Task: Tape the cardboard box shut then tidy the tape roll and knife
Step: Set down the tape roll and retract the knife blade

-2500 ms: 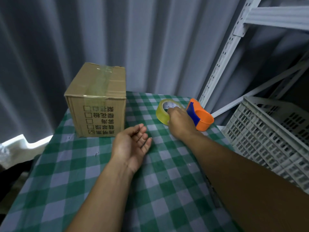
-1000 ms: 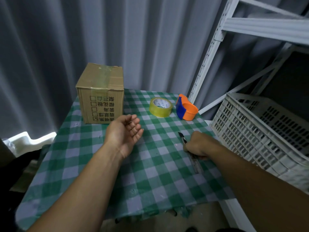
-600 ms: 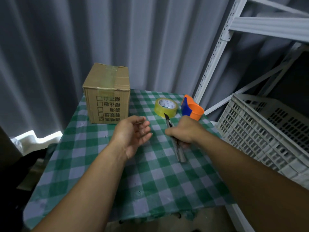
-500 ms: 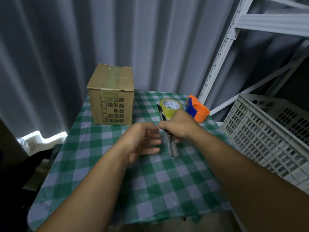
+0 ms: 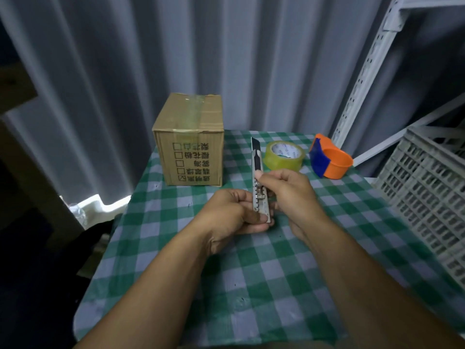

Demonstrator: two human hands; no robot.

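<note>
The cardboard box (image 5: 191, 144) stands at the table's back left, with clear tape across its top seam and down its front. A yellowish tape roll (image 5: 284, 156) lies flat to its right. Above the middle of the table both hands hold a metal utility knife (image 5: 259, 182), blade end out and pointing away from me. My left hand (image 5: 234, 212) grips the handle's lower end from below. My right hand (image 5: 289, 192) holds the handle's middle, thumb on the slider.
An orange and blue tape dispenser (image 5: 329, 159) sits right of the roll. The green checked tablecloth (image 5: 251, 273) covers the table. A white slotted crate (image 5: 427, 192) stands at the right, under a white metal shelf frame (image 5: 362, 79). Grey curtains hang behind.
My right hand left the tape roll on the table, picked up the knife from the right side and carried it to the middle. My left hand closed on the handle.
</note>
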